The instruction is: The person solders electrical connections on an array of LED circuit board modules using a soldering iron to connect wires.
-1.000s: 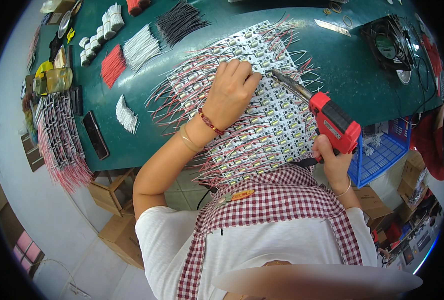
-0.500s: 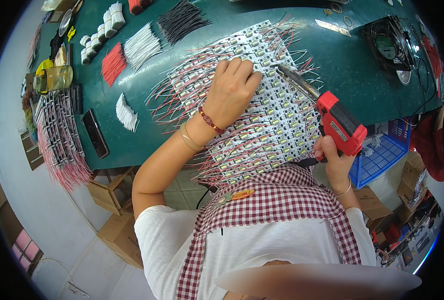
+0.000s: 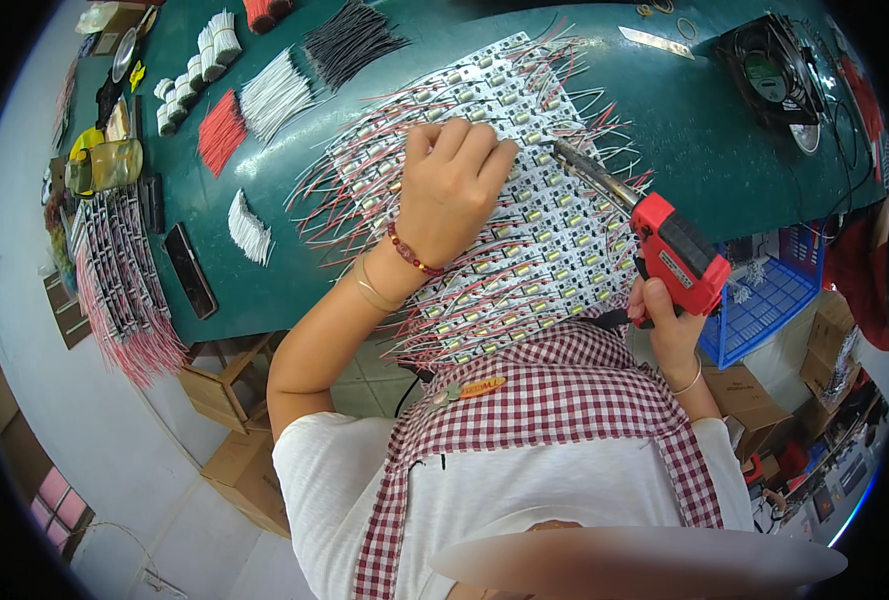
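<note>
My left hand (image 3: 451, 190) is over a panel of white circuit boards (image 3: 574, 240) with small yellowish parts. Its fingers are curled and pinched together, and whatever they hold is hidden beneath them. Red and white wires stick out along both sides of the panel. My right hand (image 3: 667, 318) grips a red and black soldering gun (image 3: 679, 250) at the panel's right side. The gun's metal tip points up and left, close over the boards, a little to the right of my left hand. I cannot tell whether the tip touches them.
Bundles of black wires (image 3: 352, 42), white wires (image 3: 276, 95) and red wires (image 3: 223, 133) lie on the green table (image 3: 304, 150). A phone (image 3: 191, 271) and wired board strips (image 3: 121, 270) are at left. A black fan (image 3: 770, 75) stands far right, above a blue crate (image 3: 764, 310).
My left hand has shifted slightly left and nearer, its fingers still curled. The soldering gun's tip has drawn slightly nearer to me over the boards. The whole view has moved a little.
</note>
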{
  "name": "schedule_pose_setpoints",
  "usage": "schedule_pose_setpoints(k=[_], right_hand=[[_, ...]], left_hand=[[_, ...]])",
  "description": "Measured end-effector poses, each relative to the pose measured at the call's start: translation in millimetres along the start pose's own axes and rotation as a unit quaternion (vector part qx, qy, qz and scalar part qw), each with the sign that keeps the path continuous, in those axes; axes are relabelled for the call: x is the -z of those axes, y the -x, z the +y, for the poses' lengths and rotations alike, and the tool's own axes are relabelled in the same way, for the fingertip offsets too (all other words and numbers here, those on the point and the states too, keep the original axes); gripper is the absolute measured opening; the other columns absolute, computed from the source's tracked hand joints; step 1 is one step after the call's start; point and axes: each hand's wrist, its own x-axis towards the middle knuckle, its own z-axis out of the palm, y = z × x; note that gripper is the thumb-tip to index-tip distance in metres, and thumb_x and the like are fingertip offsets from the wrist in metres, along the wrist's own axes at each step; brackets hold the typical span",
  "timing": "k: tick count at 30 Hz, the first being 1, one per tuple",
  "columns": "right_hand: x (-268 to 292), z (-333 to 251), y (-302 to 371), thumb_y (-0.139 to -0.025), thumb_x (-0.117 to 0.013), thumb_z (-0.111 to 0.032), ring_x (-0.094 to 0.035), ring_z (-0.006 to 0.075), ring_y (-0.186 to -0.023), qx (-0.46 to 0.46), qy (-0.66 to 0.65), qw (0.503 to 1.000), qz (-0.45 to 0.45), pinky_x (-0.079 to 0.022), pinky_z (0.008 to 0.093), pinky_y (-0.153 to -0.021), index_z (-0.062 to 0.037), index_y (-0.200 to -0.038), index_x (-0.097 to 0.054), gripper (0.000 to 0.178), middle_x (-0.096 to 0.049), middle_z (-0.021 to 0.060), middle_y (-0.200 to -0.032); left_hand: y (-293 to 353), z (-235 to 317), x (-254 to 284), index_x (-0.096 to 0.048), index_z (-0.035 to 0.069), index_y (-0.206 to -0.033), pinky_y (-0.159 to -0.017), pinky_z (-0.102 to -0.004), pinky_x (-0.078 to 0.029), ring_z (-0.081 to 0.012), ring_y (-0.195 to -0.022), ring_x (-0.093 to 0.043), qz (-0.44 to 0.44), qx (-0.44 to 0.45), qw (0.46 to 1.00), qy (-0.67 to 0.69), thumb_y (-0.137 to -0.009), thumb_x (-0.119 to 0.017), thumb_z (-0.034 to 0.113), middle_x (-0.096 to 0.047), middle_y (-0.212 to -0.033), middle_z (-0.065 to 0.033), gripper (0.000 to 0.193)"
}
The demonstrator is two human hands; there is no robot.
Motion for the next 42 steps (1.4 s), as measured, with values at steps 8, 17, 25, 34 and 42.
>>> schedule_pose_setpoints(k=[8, 17, 25, 34, 42], right_hand=[[7, 17, 3, -0.084, -0.069, -0.007, -0.059, 0.009, -0.061, 0.006, 0.056, 0.998, -0.012, -0.049, 0.0232, -0.052, 0.001, -0.106, -0.058, 0.025, -0.063, 0.0051, -0.078], [10, 25, 0, -0.083, -0.069, -0.006, -0.058, 0.0079, -0.062, 0.029, 0.093, 0.995, -0.026, -0.049, 0.0224, -0.053, 0.001, -0.111, -0.057, 0.031, -0.063, 0.0054, -0.087], [11, 19, 4, -0.086, -0.067, -0.006, -0.058, 0.0082, -0.064, 0.018, 0.047, 0.998, -0.025, -0.049, 0.0228, -0.055, 0.0006, -0.11, -0.057, 0.027, -0.063, 0.0052, -0.087], [8, 20, 2, -0.083, -0.071, -0.01, -0.059, 0.0087, -0.065, 0.003, 0.036, 0.999, -0.008, -0.049, 0.022, -0.053, 0.0004, -0.113, -0.056, 0.035, -0.062, 0.0046, -0.087], [13, 25, 1, -0.082, -0.071, -0.008, -0.059, 0.008, -0.065, 0.017, 0.061, 0.998, -0.029, -0.05, 0.022, -0.053, 0.0001, -0.113, -0.056, 0.035, -0.062, 0.0045, -0.088]], left_hand=[[8, 6, -7, -0.062, 0.005, -0.089, -0.071, -0.0351, -0.038, -0.0221, -0.078, -0.047, -0.043, 0.016, 0.995, 0.087, -0.072, -0.057, 0.007, -0.047, -0.081, -0.0061, 0.017], [7, 8, -8, -0.061, 0.004, -0.088, -0.07, -0.0351, -0.038, -0.0223, -0.078, -0.047, -0.044, 0.007, 0.995, 0.086, -0.073, -0.057, 0.006, -0.047, -0.08, -0.0067, 0.015], [8, 8, -9, -0.061, 0.004, -0.087, -0.069, -0.0351, -0.038, -0.0221, -0.076, -0.046, -0.043, 0.007, 0.995, 0.09, -0.073, -0.057, 0.006, -0.046, -0.08, -0.0067, 0.015], [9, 8, -8, -0.062, 0.005, -0.087, -0.069, -0.0351, -0.038, -0.0218, -0.075, -0.046, -0.037, 0.01, 0.994, 0.098, -0.073, -0.057, 0.006, -0.045, -0.078, -0.0062, 0.016], [11, 8, -9, -0.062, 0.005, -0.089, -0.069, -0.0353, -0.038, -0.022, -0.076, -0.047, -0.036, 0.01, 0.994, 0.102, -0.072, -0.058, 0.005, -0.046, -0.08, -0.0062, 0.017]])
